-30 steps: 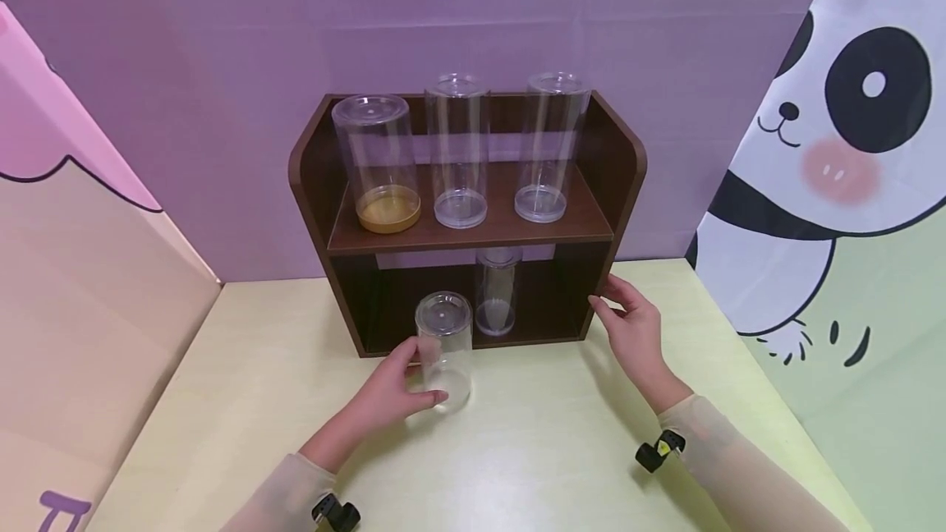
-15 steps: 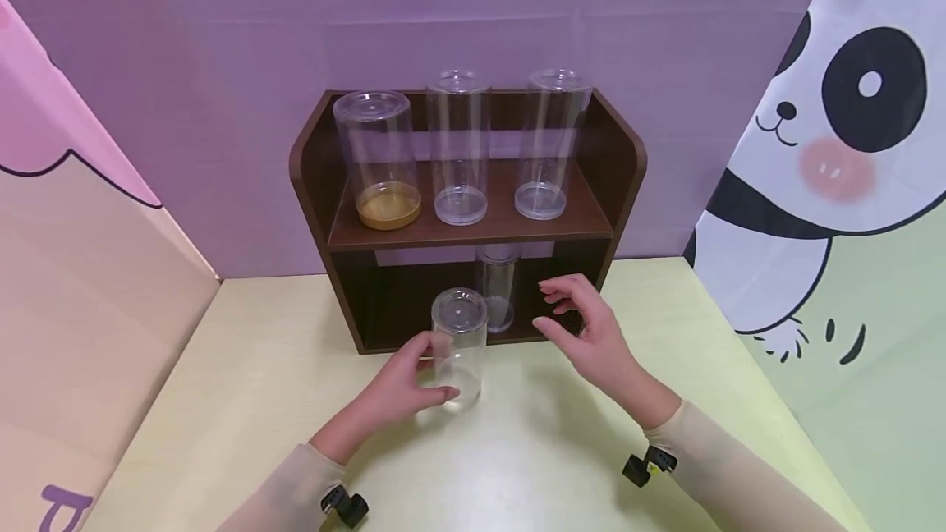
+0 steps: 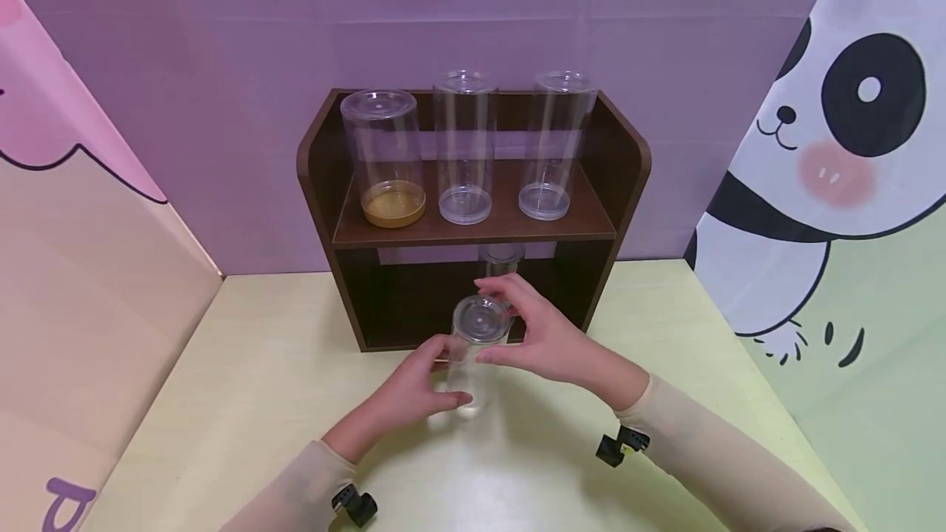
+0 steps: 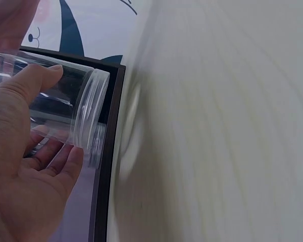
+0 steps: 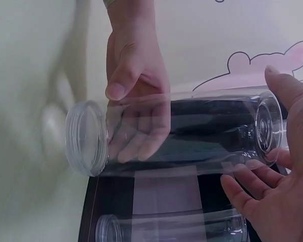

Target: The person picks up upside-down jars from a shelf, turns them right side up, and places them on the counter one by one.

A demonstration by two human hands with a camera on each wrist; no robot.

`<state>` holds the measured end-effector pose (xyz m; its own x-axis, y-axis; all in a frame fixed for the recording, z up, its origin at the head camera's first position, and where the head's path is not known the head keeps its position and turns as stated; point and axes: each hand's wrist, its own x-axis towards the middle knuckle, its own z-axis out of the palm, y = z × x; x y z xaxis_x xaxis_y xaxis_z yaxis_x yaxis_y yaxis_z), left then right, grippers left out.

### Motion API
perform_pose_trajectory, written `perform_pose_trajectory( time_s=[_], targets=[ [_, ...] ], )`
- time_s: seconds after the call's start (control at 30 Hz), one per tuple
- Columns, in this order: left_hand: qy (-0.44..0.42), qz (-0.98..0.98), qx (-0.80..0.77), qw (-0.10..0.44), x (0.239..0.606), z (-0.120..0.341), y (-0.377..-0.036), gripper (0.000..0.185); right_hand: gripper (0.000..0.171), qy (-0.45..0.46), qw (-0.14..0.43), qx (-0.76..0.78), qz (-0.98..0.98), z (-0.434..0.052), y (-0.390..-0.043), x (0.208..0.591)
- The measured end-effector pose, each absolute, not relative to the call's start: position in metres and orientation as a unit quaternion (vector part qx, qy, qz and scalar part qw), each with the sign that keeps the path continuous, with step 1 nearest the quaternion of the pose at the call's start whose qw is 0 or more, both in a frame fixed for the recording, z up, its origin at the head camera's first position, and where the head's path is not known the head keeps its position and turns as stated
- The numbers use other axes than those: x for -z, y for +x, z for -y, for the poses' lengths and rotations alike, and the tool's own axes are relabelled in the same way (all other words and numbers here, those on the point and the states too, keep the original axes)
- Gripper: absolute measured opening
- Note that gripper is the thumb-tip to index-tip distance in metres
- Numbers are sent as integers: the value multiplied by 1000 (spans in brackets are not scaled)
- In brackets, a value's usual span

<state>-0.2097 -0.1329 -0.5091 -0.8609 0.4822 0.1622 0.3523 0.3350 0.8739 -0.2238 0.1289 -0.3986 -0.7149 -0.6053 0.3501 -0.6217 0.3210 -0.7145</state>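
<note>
A clear plastic jar (image 3: 473, 351) stands just above or on the tabletop (image 3: 244, 401), right in front of the lower opening of the dark wooden shelf (image 3: 624, 162). The left hand (image 3: 414, 388) is wrapped around its lower half, thumb on one side and fingers on the other, and the right hand (image 3: 543, 335) is curled over the lid end, fingertips on the rim. The main risk is slip: the wall is smooth and see-through, and the left wrist view shows the jar (image 4: 65, 113) held by thumb and fingertips more than by the palm, so a twist at the top could turn the whole jar in the lower hand or tip it. A second clear jar (image 3: 501, 263) stands just behind in the lower bay of the shelf; a push forward could knock it. Three tall jars stand on the upper board, the left one (image 3: 384, 158) with a brownish layer at its base, and a bump to the shelf could rock them.
</note>
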Motion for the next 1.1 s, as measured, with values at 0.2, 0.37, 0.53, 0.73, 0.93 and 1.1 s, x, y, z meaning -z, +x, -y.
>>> perform_pose_trajectory(
  time_s=[0.2, 0.37, 0.53, 0.73, 0.93, 1.1],
  targets=[
    [253, -816, -516, 65, 510, 130, -209, 63, 74, 367, 17, -439, 820, -127, -224, 398],
    [249, -817, -515, 68, 510, 129, -210, 65, 71, 366, 29, -438, 821, -126, -227, 400],
    [239, -815, -520, 86, 510, 129, -211, 71, 69, 367, 35, -444, 817, -126, -227, 397],
    [233, -820, -513, 95, 509, 128, -209, 75, 67, 356, 29, -448, 820, -127, -226, 393],
    [235, -824, -507, 93, 511, 127, -210, 75, 67, 353, 27, -456, 817, -128, -227, 392],
    [245, -823, -506, 87, 512, 129, -211, 74, 67, 343, 21, -476, 809, -135, -229, 393]
  ],
)
